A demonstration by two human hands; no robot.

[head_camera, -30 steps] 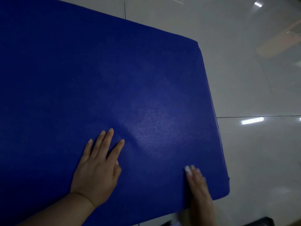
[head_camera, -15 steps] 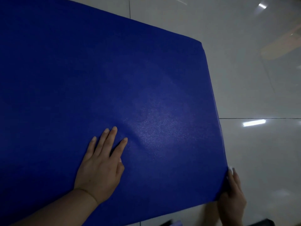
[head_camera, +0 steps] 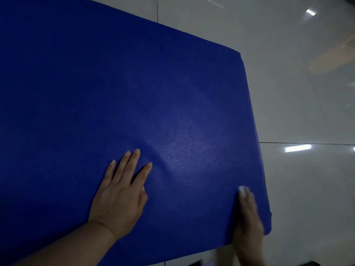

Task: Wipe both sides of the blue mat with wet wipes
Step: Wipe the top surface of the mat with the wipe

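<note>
The blue mat [head_camera: 115, 93] lies flat on the tiled floor [head_camera: 297, 93] and fills most of my view, running off the left edge, with its far right corner rounded and its right edge sloping down toward me. My left hand [head_camera: 119, 196] rests palm down on the mat near its front edge, fingers straight and slightly spread. To the right of it the mat's surface catches a pale sheen. My right hand [head_camera: 249, 217] lies on the mat's near right corner, blurred, fingers stretched forward, with a bit of white wet wipe [head_camera: 242, 189] showing at the fingertips. Glossy pale tiles with dark grout lines and light reflections lie further right.
</note>
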